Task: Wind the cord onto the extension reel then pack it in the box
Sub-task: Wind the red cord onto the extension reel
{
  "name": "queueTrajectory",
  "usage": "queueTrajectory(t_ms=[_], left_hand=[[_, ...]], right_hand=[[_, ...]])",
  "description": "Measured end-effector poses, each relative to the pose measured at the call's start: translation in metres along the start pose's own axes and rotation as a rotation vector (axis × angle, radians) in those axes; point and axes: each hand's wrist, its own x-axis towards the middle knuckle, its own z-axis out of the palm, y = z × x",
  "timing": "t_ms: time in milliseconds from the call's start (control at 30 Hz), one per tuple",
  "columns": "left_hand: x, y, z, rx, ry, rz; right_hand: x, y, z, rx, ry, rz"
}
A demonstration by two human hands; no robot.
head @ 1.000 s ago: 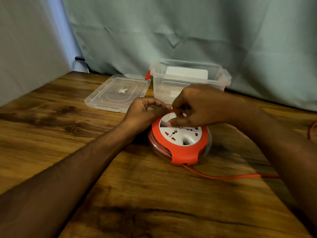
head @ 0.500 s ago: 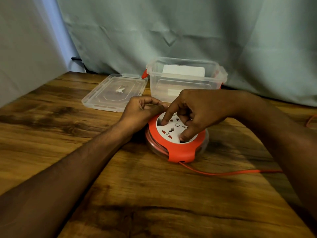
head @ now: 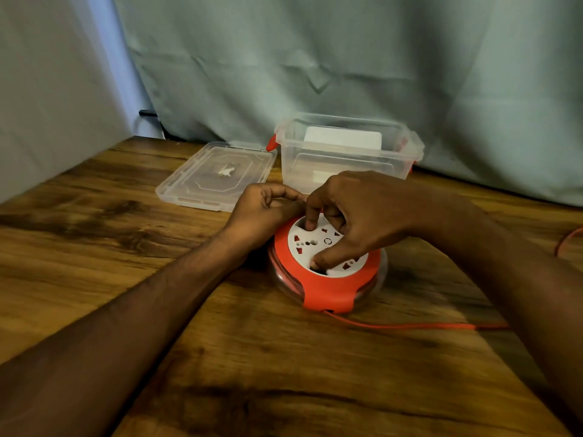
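Observation:
A round orange extension reel (head: 331,287) with a white socket face lies flat on the wooden table (head: 284,357). My left hand (head: 262,216) grips its far left rim. On top rests my right hand (head: 356,216), index finger and thumb pressed into two finger holes of the white disc. An orange cord (head: 410,325) leaves the reel's front slot and runs right along the table, passing behind my right forearm. Behind the reel stands a clear plastic box (head: 347,149) with orange latches, open, with a white label inside.
The box's clear lid (head: 217,176) lies flat to the left of the box. A grey-green curtain (head: 347,58) hangs close behind the table. A loop of orange cord (head: 568,239) shows at the right edge.
My right hand has turned on the white disc, thumb swinging toward the front hole. The disc has rotated with it. My left hand stays on the rim.

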Motion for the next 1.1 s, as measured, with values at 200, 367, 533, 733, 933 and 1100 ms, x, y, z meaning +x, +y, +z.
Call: queueTrajectory(t_ms=[200, 367, 533, 733, 933, 1100], left_hand=[[0.002, -0.003, -0.001, -0.012, -0.004, -0.002], [0.001, -0.002, -0.002, -0.034, -0.013, -0.004], [0.003, -0.003, 0.0, -0.049, 0.009, 0.0], [0.002, -0.004, 0.001, -0.034, 0.041, -0.032], [0.0, -0.001, 0.0, -0.038, 0.029, -0.034], [-0.001, 0.0, -0.001, -0.011, 0.025, -0.04]], right_hand=[[0.005, 0.001, 0.008, -0.059, 0.087, 0.004], [0.007, 0.003, 0.011, -0.11, 0.109, 0.007], [0.01, 0.003, 0.019, -0.206, 0.267, 0.004], [0.013, 0.009, 0.026, -0.226, 0.32, 0.192], [0.004, 0.004, 0.001, -0.094, 0.247, -0.076], [0.0, 0.006, -0.009, 0.195, -0.098, -0.088]])
